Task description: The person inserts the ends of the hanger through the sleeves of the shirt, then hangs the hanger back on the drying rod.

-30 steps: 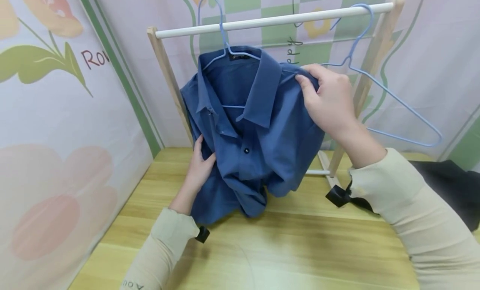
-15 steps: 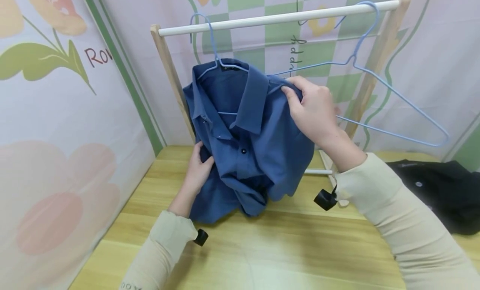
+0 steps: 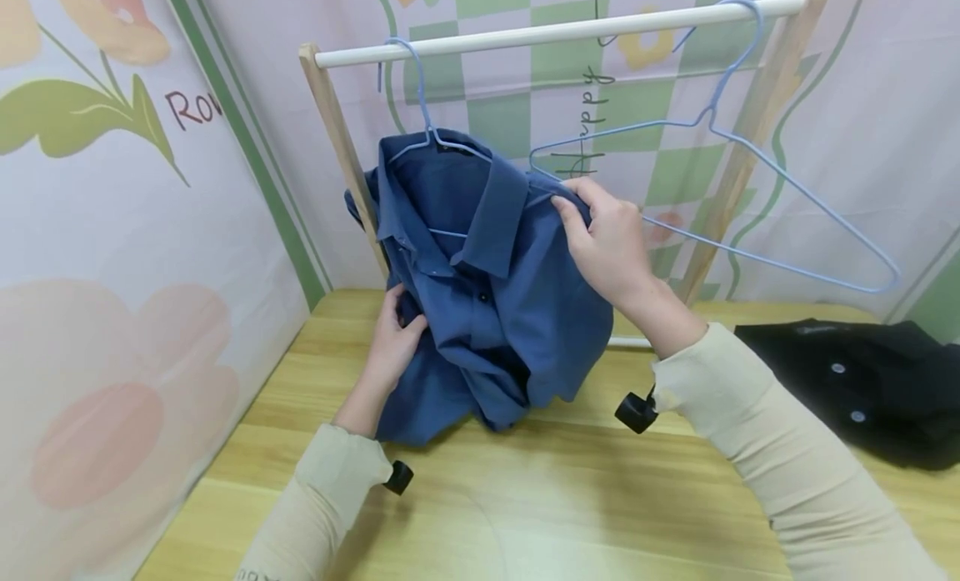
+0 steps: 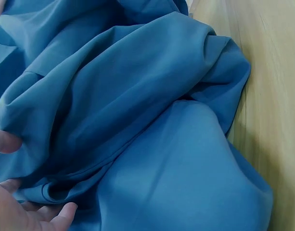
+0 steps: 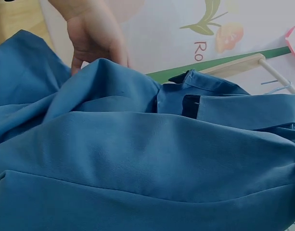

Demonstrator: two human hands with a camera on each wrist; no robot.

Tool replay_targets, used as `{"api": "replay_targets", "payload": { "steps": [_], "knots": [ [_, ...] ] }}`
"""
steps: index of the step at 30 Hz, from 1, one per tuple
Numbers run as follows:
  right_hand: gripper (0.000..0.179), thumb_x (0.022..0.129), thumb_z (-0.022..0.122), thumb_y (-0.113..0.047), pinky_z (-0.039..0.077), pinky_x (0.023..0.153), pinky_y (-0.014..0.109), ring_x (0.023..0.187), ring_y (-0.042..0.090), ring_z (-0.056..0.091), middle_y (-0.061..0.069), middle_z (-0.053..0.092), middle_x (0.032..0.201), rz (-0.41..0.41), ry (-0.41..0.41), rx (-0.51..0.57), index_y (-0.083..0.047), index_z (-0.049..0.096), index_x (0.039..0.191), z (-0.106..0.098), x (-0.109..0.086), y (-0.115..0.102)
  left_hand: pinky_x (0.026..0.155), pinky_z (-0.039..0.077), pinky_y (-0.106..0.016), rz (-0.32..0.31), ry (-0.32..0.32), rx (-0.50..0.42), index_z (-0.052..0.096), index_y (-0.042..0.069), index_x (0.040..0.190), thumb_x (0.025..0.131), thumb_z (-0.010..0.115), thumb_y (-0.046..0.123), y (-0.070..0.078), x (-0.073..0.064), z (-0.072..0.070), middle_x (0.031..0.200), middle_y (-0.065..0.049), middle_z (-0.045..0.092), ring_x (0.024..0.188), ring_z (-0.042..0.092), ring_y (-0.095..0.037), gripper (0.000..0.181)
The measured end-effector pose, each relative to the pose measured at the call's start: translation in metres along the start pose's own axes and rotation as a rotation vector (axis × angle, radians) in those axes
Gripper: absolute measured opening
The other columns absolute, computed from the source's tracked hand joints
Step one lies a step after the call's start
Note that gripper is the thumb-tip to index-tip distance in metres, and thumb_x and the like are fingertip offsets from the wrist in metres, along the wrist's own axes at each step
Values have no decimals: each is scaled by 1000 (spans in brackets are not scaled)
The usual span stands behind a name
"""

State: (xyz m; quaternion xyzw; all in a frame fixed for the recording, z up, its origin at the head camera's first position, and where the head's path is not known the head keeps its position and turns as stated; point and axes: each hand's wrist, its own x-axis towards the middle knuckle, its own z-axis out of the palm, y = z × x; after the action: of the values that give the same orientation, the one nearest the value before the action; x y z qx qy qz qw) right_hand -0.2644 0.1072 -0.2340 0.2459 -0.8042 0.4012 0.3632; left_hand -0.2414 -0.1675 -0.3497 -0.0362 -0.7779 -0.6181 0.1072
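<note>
A blue button-up shirt (image 3: 487,331) hangs on a light blue wire hanger (image 3: 423,97). That hanger's hook lies over the white rail (image 3: 525,37) near its left end. My right hand (image 3: 611,247) pinches the shirt's shoulder between thumb and fingers, on the right side. Lower on the left, my left hand (image 3: 390,339) holds the shirt front at its side. In the left wrist view, folds of the shirt (image 4: 137,96) lie between the thumb and fingertips (image 4: 65,214). The right wrist view shows the collar (image 5: 248,110) and the left hand (image 5: 96,38) beyond the cloth.
A second, bare wire hanger (image 3: 712,118) hangs on the rail's right part, its left tip close to my right hand. The rack's wooden posts (image 3: 330,122) stand on the wood-grain table (image 3: 570,498). A black garment (image 3: 885,389) lies at the right. Patterned cloth walls (image 3: 247,231) surround the table.
The shirt and its hanger have come down and left, and the hook, above the rail before, now sits over it. My right hand has moved left and down with the shoulder.
</note>
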Motion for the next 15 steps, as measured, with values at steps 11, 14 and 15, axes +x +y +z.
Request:
{"api": "replay_targets", "payload": {
  "steps": [11, 14, 15],
  "knots": [
    [23, 107, 55, -15, 44, 68, 44, 63, 33, 55, 22, 67, 88, 28, -41, 24, 3, 65, 116, 11, -9, 7, 111, 33, -49, -50, -10, 2, 30, 4, 158, 99, 53, 10, 1, -3, -1, 159, -21, 30, 137, 39, -34, 63],
    [24, 108, 53, -16, 44, 68, 45, 65, 34, 57, 22, 65, 85, 32, -56, 27, 3, 64, 118, 13, -10, 8, 108, 37, -51, -75, -12, 3, 28, 5, 159, 103, 51, 15, 3, -4, -1, 160, -21, 29, 133, 42, -36, 61],
    [24, 109, 52, -17, 44, 69, 45, 67, 35, 58, 22, 65, 85, 38, -64, 30, 2, 64, 118, 13, -11, 7, 107, 38, -53, -87, -11, -6, 29, 6, 159, 105, 49, 19, 3, -4, -1, 161, -21, 28, 134, 42, -36, 60]
  ]
}}
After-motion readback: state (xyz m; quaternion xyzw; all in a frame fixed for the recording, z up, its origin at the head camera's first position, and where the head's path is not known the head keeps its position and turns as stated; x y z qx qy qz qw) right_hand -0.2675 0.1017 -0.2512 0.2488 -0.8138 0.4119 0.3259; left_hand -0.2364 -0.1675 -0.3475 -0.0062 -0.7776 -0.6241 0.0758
